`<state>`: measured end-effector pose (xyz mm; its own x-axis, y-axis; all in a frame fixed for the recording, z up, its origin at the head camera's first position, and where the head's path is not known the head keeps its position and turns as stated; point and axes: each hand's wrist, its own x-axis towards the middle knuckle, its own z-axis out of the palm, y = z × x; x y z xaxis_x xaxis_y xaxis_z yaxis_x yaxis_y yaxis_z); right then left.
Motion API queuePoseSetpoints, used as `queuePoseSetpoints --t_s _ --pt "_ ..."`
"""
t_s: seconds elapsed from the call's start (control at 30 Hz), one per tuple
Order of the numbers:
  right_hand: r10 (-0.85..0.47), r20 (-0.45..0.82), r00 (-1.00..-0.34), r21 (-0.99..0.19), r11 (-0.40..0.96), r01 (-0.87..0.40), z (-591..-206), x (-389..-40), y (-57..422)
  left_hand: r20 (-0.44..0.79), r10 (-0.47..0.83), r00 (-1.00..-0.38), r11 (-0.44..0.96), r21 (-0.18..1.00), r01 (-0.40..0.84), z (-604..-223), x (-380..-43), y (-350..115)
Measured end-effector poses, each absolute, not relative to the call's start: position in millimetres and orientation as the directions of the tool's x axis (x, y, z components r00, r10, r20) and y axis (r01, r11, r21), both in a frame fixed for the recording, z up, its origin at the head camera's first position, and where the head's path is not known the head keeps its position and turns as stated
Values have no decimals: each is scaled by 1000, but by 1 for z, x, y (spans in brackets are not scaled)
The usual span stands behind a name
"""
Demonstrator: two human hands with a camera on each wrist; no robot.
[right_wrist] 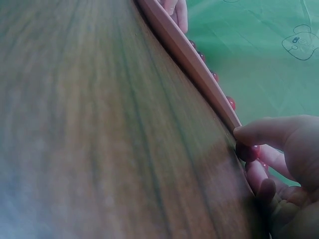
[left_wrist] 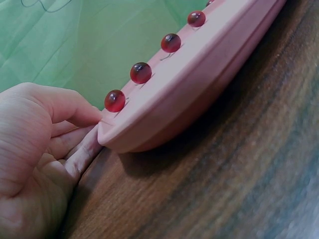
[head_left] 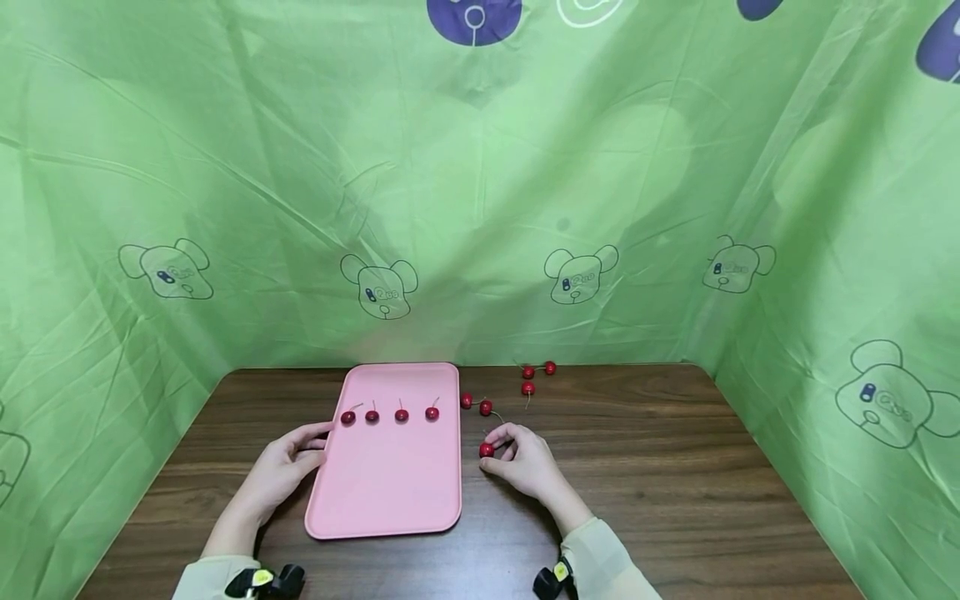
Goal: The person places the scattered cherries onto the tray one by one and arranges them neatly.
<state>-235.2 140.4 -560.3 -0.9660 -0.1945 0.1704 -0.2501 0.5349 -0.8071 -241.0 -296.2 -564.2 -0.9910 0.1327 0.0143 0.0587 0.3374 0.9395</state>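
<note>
A pink tray (head_left: 390, 492) carries a row of several red cherries, among them a cherry (head_left: 401, 415) with its stem pointing up. At the tray's left rim, my left hand (head_left: 283, 468) holds the edge with its fingertips; the left wrist view has the fingers right at the rim, close to the end cherry (left_wrist: 115, 100). Just right of the tray, my right hand (head_left: 528, 467) pinches another cherry (head_left: 487, 450) between thumb and fingers, low over the table. In the right wrist view this held cherry (right_wrist: 247, 152) is partly covered by the fingers.
Beyond my right hand, two cherries lie near the tray's right edge, one of them a stemmed cherry (head_left: 486, 407). Farther back are three more, including a cherry (head_left: 528, 388). A green printed curtain (head_left: 480, 208) hangs behind the dark wooden table (head_left: 637, 483) and around its sides.
</note>
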Motion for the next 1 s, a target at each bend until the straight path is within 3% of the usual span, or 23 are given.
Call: queuePoseSetpoints --t_s 1.0 --pt "-182 153 -971 -817 529 -228 -561 -234 141 -14 114 -993 348 937 26 -563 -241 -295"
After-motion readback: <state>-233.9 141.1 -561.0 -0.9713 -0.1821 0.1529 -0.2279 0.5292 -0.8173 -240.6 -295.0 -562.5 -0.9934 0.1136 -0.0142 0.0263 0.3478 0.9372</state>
